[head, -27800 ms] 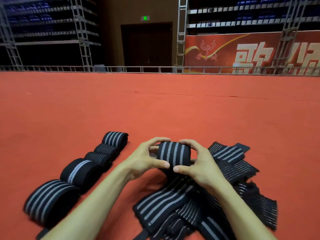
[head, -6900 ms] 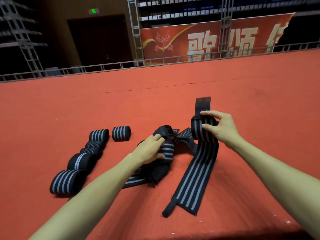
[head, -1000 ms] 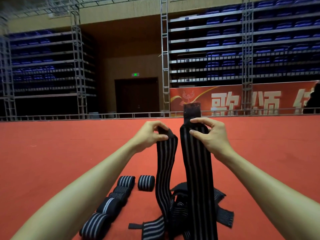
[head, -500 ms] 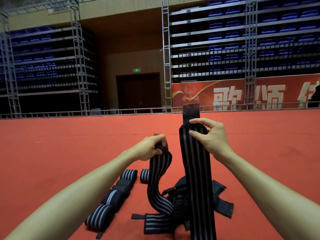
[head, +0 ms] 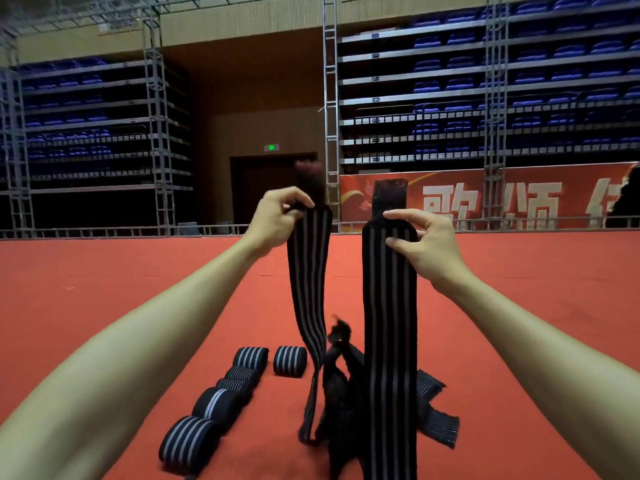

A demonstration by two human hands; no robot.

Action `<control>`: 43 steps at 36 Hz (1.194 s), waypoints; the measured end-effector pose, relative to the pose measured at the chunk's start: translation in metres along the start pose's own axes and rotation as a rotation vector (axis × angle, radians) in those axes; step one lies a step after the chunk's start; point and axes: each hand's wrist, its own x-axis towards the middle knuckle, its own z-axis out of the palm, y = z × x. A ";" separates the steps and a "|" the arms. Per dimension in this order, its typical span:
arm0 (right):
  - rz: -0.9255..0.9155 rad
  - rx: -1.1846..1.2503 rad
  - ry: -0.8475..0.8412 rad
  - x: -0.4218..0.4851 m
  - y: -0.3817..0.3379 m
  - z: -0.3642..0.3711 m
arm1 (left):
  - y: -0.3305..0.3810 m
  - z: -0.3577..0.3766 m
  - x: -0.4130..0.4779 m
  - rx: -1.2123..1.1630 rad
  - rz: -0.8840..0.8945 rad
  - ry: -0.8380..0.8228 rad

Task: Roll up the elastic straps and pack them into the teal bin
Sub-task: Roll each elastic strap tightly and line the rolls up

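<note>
Indoor arena with a red carpet floor (head: pixel 104 289). Fingers of the left hand (head: pixel 277 220) pinch the top of the left strap (head: pixel 308 271); fingers of the right hand (head: pixel 426 244) pinch the right strap (head: pixel 389 306). The 2 straps hang down to a loose pile (head: pixel 341 393) on the floor. Rolled straps (head: pixel 218 405) lie in a row just left.

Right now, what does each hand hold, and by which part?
The left hand pinches the left strap, right hand the right strap, each near its top end.
</note>
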 end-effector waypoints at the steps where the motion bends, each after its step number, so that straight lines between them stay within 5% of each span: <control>1: -0.005 -0.001 0.001 0.003 -0.002 -0.002 | 0.004 -0.002 0.007 -0.013 0.008 0.025; 9: -0.030 -0.001 0.015 0.021 -0.013 -0.018 | 0.030 -0.028 0.054 -0.030 0.069 0.227; 43: -0.152 -0.149 0.097 0.071 -0.051 -0.029 | 0.028 -0.020 0.016 -0.144 -0.008 0.145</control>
